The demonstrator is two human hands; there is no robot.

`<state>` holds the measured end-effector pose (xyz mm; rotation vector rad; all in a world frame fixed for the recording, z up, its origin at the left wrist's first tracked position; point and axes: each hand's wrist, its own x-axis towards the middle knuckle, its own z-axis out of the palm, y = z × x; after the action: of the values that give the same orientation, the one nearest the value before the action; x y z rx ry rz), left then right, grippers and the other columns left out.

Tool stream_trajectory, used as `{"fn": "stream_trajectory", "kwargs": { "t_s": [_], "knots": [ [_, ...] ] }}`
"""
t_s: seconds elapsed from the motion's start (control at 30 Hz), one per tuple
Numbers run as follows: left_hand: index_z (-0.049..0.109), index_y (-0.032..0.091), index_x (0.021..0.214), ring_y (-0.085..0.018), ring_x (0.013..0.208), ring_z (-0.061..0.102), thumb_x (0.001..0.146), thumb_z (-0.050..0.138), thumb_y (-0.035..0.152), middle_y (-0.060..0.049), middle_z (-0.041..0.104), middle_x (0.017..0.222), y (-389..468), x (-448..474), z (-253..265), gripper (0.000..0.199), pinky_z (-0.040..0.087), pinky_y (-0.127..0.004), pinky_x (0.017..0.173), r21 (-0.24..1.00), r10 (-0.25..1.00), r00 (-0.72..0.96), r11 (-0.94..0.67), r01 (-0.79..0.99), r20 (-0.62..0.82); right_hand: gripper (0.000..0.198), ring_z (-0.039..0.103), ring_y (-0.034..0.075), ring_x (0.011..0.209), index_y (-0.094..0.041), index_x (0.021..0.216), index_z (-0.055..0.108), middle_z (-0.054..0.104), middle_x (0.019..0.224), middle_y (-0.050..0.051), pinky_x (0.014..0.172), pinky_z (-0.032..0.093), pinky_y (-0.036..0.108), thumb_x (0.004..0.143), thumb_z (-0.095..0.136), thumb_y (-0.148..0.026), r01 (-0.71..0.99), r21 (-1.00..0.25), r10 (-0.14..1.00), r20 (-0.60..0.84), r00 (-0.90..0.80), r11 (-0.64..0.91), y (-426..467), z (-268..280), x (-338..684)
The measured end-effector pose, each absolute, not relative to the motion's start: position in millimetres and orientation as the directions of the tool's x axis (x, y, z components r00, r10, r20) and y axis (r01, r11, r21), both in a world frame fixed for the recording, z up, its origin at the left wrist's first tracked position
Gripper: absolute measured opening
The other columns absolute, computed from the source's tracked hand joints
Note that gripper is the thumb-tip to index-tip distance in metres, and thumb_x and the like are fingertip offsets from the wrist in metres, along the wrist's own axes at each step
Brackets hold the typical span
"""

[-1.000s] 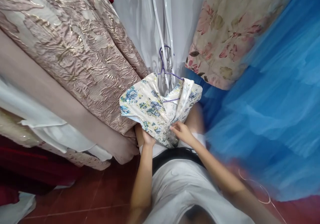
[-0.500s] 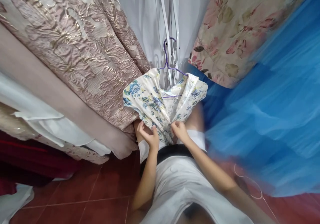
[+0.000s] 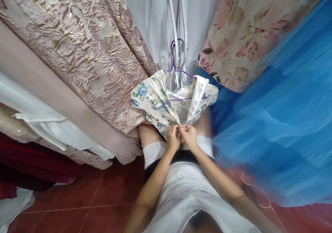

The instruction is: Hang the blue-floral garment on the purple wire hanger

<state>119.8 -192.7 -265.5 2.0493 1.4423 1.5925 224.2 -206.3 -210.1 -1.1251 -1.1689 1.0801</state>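
Observation:
A white blouse with blue flowers hangs on a purple hanger in front of me, its neckline open in a V. At the bottom of that V, my left hand pinches the front edge of the blouse. My right hand is closed on the opposite front edge, its fingertips meeting those of the left. Whatever small fastening may lie between the fingertips is hidden. The lower part of the blouse drops out of sight behind my hands.
Pink brocade cloth with gold threads hangs to the left. A floral cloth and a large blue tulle garment hang on the right. White straps dangle by the hanger. Red tiles cover the floor, with a thin white cord on the right.
My left hand has moved right and up from the side of the blouse to the base of the V, joining my right hand and closing on the cloth. The right hand stays there.

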Motion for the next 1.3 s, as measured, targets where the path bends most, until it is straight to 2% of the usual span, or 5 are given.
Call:
{"fn": "stream_trajectory", "kwargs": {
  "t_s": [0.37,0.77,0.93,1.07,1.3],
  "knots": [
    [0.058,0.021,0.094,-0.026,0.091,0.064,0.094,0.055,0.020,-0.008,0.067,0.091,-205.3,112.5,-276.7,0.003,0.050,-0.038,0.084,0.615,0.772,0.023,-0.525,0.588,0.636,0.018,0.037,0.007,0.037,-0.017,0.060,0.062,0.053,0.046,-0.004,0.040,0.029,0.021,0.076,0.060,-0.025,-0.192,-0.926,0.945,0.318,0.071,0.326,-135.3,-63.4,211.4],
    [0.058,0.020,0.088,-0.022,0.087,0.063,0.091,0.059,0.018,-0.006,0.064,0.085,-212.1,114.8,-282.3,0.003,0.051,-0.034,0.081,0.656,0.812,0.144,-0.549,0.517,0.566,0.018,0.036,0.006,0.037,-0.016,0.061,0.063,0.053,0.045,-0.004,0.039,0.028,0.021,0.078,0.061,-0.021,-0.202,-0.912,0.933,0.356,0.048,0.358,-127.3,-29.9,220.2],
    [0.059,0.018,0.125,-0.019,0.088,0.064,0.101,0.049,0.028,-0.014,0.063,0.119,-181.6,87.5,-180.9,0.028,0.053,-0.031,0.074,0.527,0.627,0.049,-0.691,0.494,0.777,0.017,0.037,0.007,0.038,-0.016,0.065,0.064,0.052,0.044,-0.004,0.039,0.027,0.020,0.080,0.062,-0.024,-0.157,-0.919,0.931,0.366,-0.003,0.361,-137.0,-30.3,229.8],
    [0.050,0.022,0.143,-0.022,0.116,0.061,0.108,0.038,0.039,-0.016,0.055,0.142,-148.4,71.7,-70.5,0.041,0.052,-0.033,0.090,0.327,0.464,0.097,-0.743,0.584,0.881,0.016,0.043,0.008,0.042,-0.017,0.066,0.061,0.051,0.046,-0.005,0.041,0.029,0.020,0.081,0.062,-0.023,-0.112,-0.906,0.911,0.412,-0.005,0.409,-134.7,-32.5,231.0],
    [0.066,0.019,0.093,-0.019,0.090,0.064,0.107,0.042,0.037,-0.007,0.067,0.092,-121.5,78.8,-24.9,0.033,0.050,-0.032,0.084,0.159,0.458,0.301,-0.728,0.666,0.836,0.017,0.040,0.008,0.044,-0.020,0.062,0.052,0.049,0.047,-0.005,0.048,0.031,0.022,0.079,0.057,-0.022,-0.068,-0.875,0.878,0.475,0.065,0.479,-125.6,-51.9,220.6]
  ]
}}
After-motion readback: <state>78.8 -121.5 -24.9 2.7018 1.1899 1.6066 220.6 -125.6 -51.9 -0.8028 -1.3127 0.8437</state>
